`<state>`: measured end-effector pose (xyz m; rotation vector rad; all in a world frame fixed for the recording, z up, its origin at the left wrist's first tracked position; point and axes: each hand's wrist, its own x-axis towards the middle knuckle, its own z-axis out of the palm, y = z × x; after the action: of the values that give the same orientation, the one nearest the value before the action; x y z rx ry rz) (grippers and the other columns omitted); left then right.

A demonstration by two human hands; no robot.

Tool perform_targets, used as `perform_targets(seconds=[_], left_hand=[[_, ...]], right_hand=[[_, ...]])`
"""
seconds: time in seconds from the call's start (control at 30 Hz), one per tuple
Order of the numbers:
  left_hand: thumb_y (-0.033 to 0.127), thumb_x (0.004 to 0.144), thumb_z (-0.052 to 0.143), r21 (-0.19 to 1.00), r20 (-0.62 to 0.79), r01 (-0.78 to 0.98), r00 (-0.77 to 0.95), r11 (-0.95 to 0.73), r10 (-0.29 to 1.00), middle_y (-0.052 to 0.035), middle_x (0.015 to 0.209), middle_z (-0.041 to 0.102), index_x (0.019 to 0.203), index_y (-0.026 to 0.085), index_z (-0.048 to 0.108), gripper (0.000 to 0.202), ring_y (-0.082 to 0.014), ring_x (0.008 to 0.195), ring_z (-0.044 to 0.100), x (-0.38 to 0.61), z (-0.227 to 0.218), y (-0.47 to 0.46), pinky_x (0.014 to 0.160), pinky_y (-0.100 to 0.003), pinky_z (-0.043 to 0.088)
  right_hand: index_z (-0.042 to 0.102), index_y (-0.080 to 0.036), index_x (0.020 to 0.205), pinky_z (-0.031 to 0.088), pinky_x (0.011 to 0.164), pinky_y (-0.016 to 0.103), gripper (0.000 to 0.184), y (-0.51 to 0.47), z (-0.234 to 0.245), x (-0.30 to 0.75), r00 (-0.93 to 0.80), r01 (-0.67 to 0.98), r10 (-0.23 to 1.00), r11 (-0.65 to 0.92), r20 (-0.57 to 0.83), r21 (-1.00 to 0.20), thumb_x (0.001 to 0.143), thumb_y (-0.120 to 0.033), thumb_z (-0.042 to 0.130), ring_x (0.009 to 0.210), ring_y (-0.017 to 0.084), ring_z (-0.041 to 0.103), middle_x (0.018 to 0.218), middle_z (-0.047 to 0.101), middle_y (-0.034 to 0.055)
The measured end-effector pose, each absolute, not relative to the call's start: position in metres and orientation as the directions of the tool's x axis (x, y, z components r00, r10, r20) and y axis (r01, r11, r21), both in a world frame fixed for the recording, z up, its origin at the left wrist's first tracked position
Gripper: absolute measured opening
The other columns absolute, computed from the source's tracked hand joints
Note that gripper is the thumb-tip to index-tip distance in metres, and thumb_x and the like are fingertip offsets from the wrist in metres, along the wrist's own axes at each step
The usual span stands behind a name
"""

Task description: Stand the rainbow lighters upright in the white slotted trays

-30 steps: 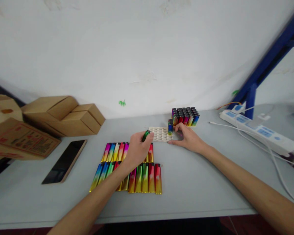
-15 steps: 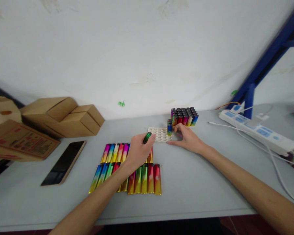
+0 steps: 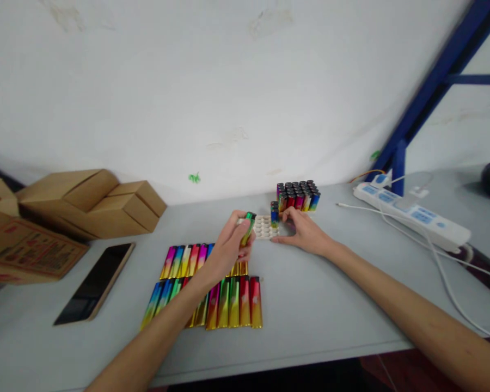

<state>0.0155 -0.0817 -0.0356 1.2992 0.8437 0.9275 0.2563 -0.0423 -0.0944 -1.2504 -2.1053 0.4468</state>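
Observation:
My left hand [image 3: 227, 247] is closed round a green and gold lighter [image 3: 248, 228], held nearly upright just left of a white dimpled tray [image 3: 263, 226]. One rainbow lighter [image 3: 274, 214] stands in the tray's far right corner. My right hand [image 3: 305, 233] rests on the table at the tray's right edge, fingers curled against it. Behind it stands a block of upright lighters with black caps [image 3: 296, 196]. Two rows of rainbow lighters [image 3: 212, 283] lie flat on the grey table [image 3: 310, 305] under my left wrist.
A dark phone [image 3: 95, 282] lies at the left. Brown cardboard boxes [image 3: 93, 201] are stacked at the back left against the white wall. A white power strip [image 3: 412, 215] with cables runs along the right, beside a blue steel frame [image 3: 416, 114].
My left hand has lifted the green lighter and turned it more upright, closer to the tray. The camera has tilted, shifting the scene slightly left and down. My right hand stays by the tray.

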Motion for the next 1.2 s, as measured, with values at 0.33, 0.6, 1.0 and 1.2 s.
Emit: perform_targets(seconds=[0.33,0.6,1.0,1.2], left_hand=[[0.045,0.079,0.081,0.931,0.265,0.163,0.315,-0.327,0.911,-0.0084,0.097,0.076,0.097,0.014,0.074,0.035,-0.0204,0.086,0.071,0.035,-0.032,-0.049,0.085,-0.035,0.060],[0.048,0.080,0.078,0.818,0.345,0.334,0.367,-0.469,0.864,-0.0087,0.094,0.080,0.101,0.015,0.076,0.039,-0.0230,0.084,0.077,0.040,-0.048,-0.034,0.088,-0.038,0.063],[0.034,0.084,0.075,0.710,0.237,0.467,0.546,-0.527,0.803,-0.0067,0.095,0.081,0.099,0.018,0.076,0.022,-0.0232,0.086,0.076,0.041,-0.035,-0.018,0.087,-0.037,0.061],[0.047,0.079,0.081,0.774,0.243,0.440,0.460,-0.456,0.854,-0.0053,0.082,0.079,0.087,0.019,0.063,0.034,-0.0224,0.078,0.077,0.043,-0.037,-0.024,0.075,-0.035,0.062]], right_hand=[[0.043,-0.025,0.098,0.046,0.079,0.038,0.055,-0.042,-0.094,0.255,-0.331,0.664,0.873,0.486,0.359,-0.568,0.075,-0.056,0.081,0.090,0.027,0.059,0.099,0.061,0.0060],[0.044,-0.025,0.100,0.046,0.082,0.039,0.056,-0.041,-0.095,0.255,-0.333,0.664,0.873,0.486,0.357,-0.568,0.074,-0.057,0.081,0.092,0.027,0.059,0.102,0.062,0.0071],[0.044,-0.025,0.098,0.046,0.081,0.039,0.054,-0.041,-0.094,0.255,-0.342,0.646,0.864,0.502,0.370,-0.575,0.074,-0.055,0.082,0.091,0.027,0.059,0.100,0.061,0.0060],[0.044,-0.024,0.099,0.046,0.079,0.038,0.055,-0.041,-0.093,0.255,-0.333,0.658,0.875,0.482,0.351,-0.579,0.073,-0.054,0.083,0.091,0.027,0.059,0.101,0.061,0.0066]])
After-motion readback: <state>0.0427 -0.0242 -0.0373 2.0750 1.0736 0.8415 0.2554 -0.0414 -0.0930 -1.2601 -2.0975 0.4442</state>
